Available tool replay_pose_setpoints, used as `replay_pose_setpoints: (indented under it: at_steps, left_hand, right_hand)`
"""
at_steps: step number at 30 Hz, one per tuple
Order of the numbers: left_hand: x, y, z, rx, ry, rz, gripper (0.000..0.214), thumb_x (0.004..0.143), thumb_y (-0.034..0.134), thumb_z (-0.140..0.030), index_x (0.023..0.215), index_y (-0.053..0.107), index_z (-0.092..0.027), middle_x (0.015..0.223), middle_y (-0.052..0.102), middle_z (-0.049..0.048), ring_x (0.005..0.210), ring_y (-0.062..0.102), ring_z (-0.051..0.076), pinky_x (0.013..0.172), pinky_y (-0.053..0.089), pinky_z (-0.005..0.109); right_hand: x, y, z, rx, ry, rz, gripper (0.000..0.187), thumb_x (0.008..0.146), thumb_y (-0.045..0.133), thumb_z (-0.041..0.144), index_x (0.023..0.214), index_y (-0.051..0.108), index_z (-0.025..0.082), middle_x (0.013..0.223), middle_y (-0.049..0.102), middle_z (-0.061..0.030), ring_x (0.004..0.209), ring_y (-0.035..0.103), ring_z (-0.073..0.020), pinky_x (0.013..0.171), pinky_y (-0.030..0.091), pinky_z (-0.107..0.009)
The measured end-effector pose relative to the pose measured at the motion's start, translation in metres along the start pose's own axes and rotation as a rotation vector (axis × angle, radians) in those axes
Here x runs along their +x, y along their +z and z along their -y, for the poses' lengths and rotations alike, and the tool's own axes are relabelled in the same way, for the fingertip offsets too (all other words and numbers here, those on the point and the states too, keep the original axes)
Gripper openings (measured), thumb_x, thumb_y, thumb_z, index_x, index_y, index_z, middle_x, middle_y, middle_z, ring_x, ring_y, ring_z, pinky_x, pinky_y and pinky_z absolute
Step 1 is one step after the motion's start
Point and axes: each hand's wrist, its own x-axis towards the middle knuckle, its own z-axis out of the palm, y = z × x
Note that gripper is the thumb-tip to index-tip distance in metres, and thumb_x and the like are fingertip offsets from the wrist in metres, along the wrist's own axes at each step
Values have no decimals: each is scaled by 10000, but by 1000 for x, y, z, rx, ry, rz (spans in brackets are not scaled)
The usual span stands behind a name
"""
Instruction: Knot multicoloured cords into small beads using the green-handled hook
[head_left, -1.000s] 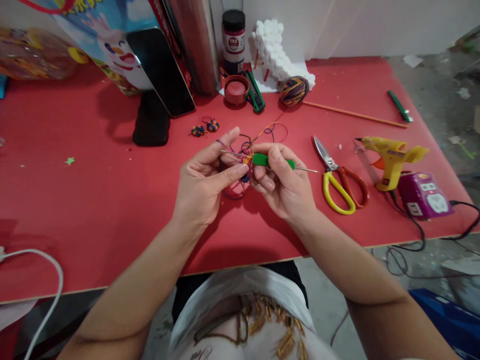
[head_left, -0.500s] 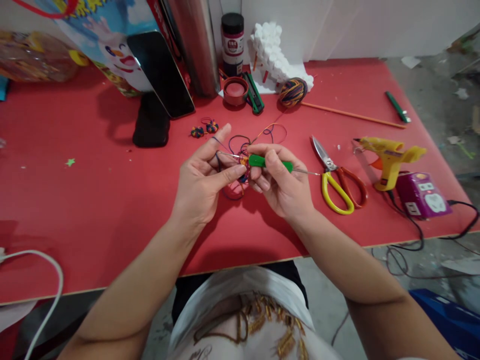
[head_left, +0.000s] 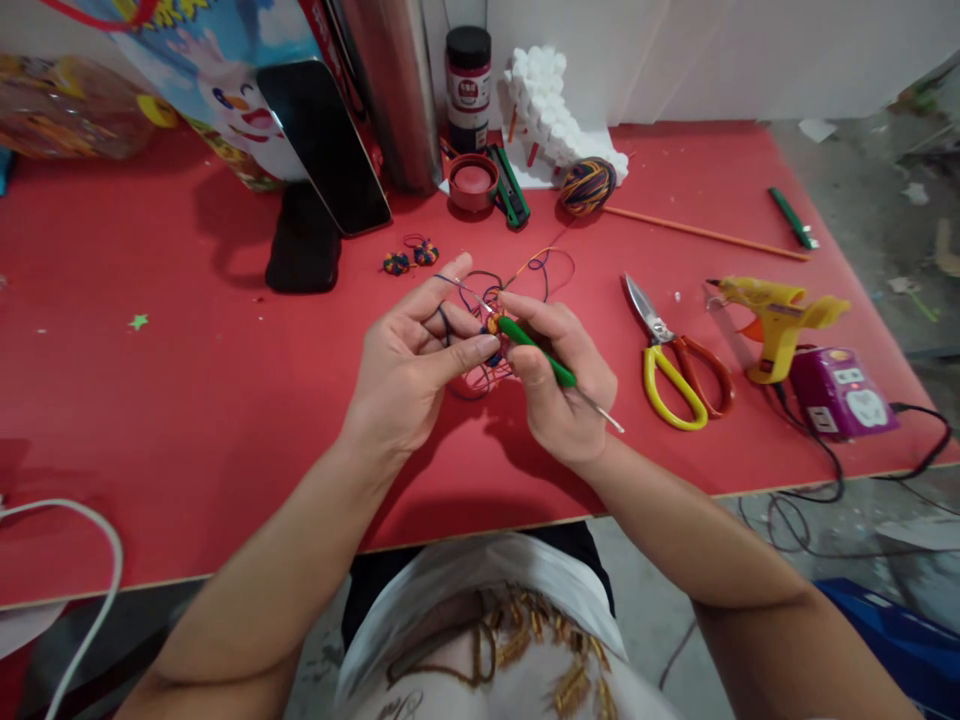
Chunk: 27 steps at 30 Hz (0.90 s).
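Observation:
My right hand (head_left: 566, 375) grips a crochet hook (head_left: 538, 350) by its green handle; its metal back end slants down to the right. The front tip meets a small multicoloured crochet piece (head_left: 493, 325), partly hidden by fingers. My left hand (head_left: 409, 360) pinches that piece between thumb and fingers, with dark yarn (head_left: 445, 322) running over its raised forefinger. Loose yarn loops lie on the table under and behind the hands. A ball of multicoloured yarn (head_left: 588, 187) sits farther back. Two small crocheted pieces (head_left: 411, 257) rest beyond my left hand.
Scissors (head_left: 671, 365) with yellow and red handles lie right of my hands, then a yellow glue gun (head_left: 780, 315) and a purple power socket (head_left: 844, 392). Behind are a phone (head_left: 326, 145), a steel flask (head_left: 397, 95), a green cutter (head_left: 510, 187) and an orange stick (head_left: 705, 233) on the red table (head_left: 187, 420).
The crochet hook has swung from nearly level to a slant, its back end dropping toward me. My right hand has turned with it; my left hand still pinches the crochet piece.

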Motion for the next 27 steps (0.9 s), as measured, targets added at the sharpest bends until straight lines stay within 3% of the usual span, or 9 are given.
replay_pose_setpoints:
  at_steps: [3, 7, 12, 16, 19, 23, 27]
  left_hand:
    - [2, -5, -6, -31, -30, 4, 661, 690, 1016, -171, 1304, 798, -277, 798, 703, -35, 707, 676, 113, 704, 615, 247]
    - [2, -8, -14, 12, -45, 49, 693, 667, 1007, -125, 1310, 809, -290, 823, 730, -15, 739, 699, 141, 698, 631, 269]
    - [-1, -8, -19, 94, 22, 112, 647, 703, 955, -65, 1300, 835, -286, 770, 691, -22, 657, 659, 121, 627, 615, 246]
    - [-3, -6, -20, 175, 48, 141, 701, 669, 973, -45, 1309, 844, -301, 781, 693, -12, 695, 651, 125, 654, 615, 239]
    - [-6, -5, -22, 221, 45, 193, 725, 696, 949, -36, 1359, 824, -300, 772, 691, -2, 702, 650, 131, 632, 580, 236]
    - [-8, -3, -24, 279, 22, 275, 761, 733, 873, 6, 1407, 797, -339, 764, 632, -10, 645, 535, 106, 553, 457, 217]
    - [-10, -4, -24, 323, 16, 290, 755, 740, 850, 2, 1415, 794, -333, 795, 611, -4, 658, 469, 117, 580, 455, 244]
  right_hand:
    - [4, 3, 0, 241, 240, -16, 359, 1026, 690, 575, 1218, 824, 304, 878, 697, -44, 781, 631, -208, 737, 577, -382]
    - [15, 1, -3, 550, 434, 47, 359, 979, 746, 604, 1061, 850, 270, 691, 572, 21, 554, 420, -116, 546, 455, -286]
    - [25, -11, -6, 647, 488, 128, 344, 988, 755, 531, 939, 853, 204, 575, 501, 60, 467, 257, -56, 466, 343, -222]
    - [33, -23, -8, 652, 564, 215, 386, 957, 784, 509, 774, 794, 169, 500, 430, 79, 430, 193, -35, 422, 237, -202]
    - [38, -32, -8, 649, 546, 298, 370, 954, 777, 473, 765, 800, 156, 474, 443, 77, 404, 157, -23, 409, 164, -207]
    - [43, -45, -6, 556, 508, 330, 333, 961, 760, 410, 771, 827, 145, 475, 475, 59, 395, 187, -27, 406, 112, -222]
    - [46, -53, -7, 481, 462, 318, 281, 924, 791, 371, 784, 854, 135, 477, 541, 32, 377, 275, -36, 393, 118, -230]
